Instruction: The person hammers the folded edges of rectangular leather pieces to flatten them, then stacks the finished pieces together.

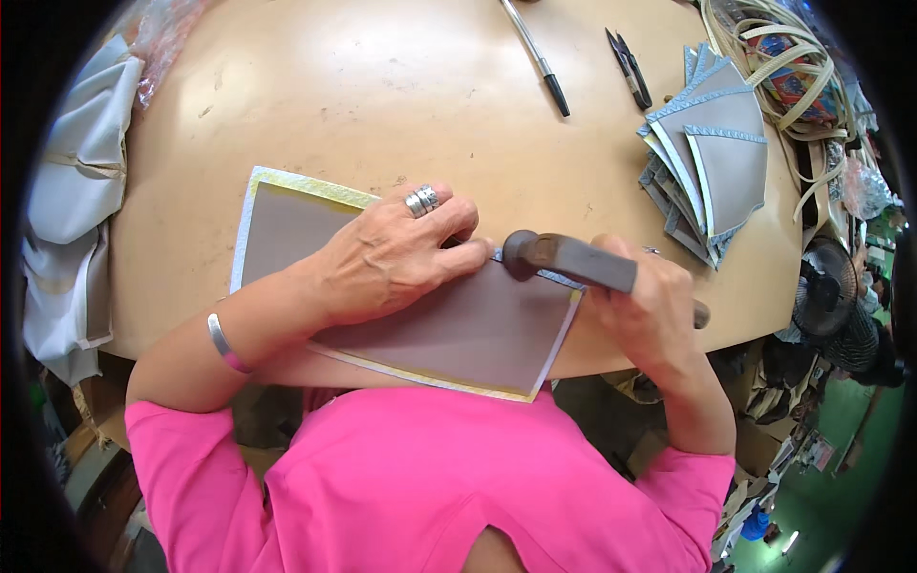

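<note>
If misaimed, the dark, round-faced metal hammer [585,263] clenched in the right grip [648,310], centre-right, could have bruised the adjacent left grip [387,250] (closure indeterminable) on the pale-edged taupe panel [458,329].

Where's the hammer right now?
In the head view, the hammer is right of centre, gripped in the right hand, its round face by the far edge of the grey panel, just right of the left hand.

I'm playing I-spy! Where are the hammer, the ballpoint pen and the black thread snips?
Hammer [579,261]: head camera view, on its dark metal head.
Ballpoint pen [531,48]: head camera view, on its pale barrel.
Black thread snips [634,80]: head camera view, on their dark body.
</note>
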`<action>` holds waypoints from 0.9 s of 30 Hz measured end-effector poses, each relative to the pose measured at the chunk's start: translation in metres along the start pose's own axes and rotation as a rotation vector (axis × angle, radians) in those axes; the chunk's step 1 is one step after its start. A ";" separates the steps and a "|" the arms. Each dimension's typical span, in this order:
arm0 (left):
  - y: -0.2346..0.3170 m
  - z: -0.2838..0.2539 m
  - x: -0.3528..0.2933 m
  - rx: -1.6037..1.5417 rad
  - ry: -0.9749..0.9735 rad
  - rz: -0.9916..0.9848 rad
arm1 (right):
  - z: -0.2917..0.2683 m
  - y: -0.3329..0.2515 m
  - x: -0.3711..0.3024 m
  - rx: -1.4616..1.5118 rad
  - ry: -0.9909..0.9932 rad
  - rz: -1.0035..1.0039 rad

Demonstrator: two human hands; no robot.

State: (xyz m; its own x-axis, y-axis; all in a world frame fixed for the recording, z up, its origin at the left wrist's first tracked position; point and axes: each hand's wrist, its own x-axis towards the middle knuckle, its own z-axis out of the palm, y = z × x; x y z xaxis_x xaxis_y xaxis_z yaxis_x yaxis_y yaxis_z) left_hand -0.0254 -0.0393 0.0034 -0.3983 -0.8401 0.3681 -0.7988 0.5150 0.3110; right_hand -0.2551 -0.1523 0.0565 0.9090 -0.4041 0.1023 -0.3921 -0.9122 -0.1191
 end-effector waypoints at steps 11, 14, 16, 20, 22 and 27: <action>-0.006 -0.010 -0.011 -0.036 0.044 -0.017 | -0.001 0.006 -0.002 -0.025 -0.003 0.039; -0.007 -0.016 -0.015 -0.138 0.048 -0.111 | -0.014 0.006 0.002 -0.104 0.033 0.050; -0.007 -0.014 -0.023 -0.189 0.053 -0.188 | -0.016 -0.004 0.009 -0.034 0.114 0.048; -0.009 -0.014 -0.021 -0.185 0.086 -0.128 | 0.008 -0.016 0.020 -0.015 0.034 -0.052; -0.007 -0.014 -0.022 -0.185 0.078 -0.118 | -0.007 -0.021 0.032 -0.088 0.044 -0.069; -0.008 -0.012 -0.021 -0.119 0.093 -0.111 | 0.000 -0.021 0.018 -0.096 -0.002 -0.094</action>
State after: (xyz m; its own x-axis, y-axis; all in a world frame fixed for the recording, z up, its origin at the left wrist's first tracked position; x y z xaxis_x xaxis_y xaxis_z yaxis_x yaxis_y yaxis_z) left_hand -0.0055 -0.0235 0.0038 -0.2627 -0.8766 0.4031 -0.7745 0.4407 0.4538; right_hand -0.2305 -0.1406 0.0612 0.9425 -0.3169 0.1063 -0.3172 -0.9483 -0.0143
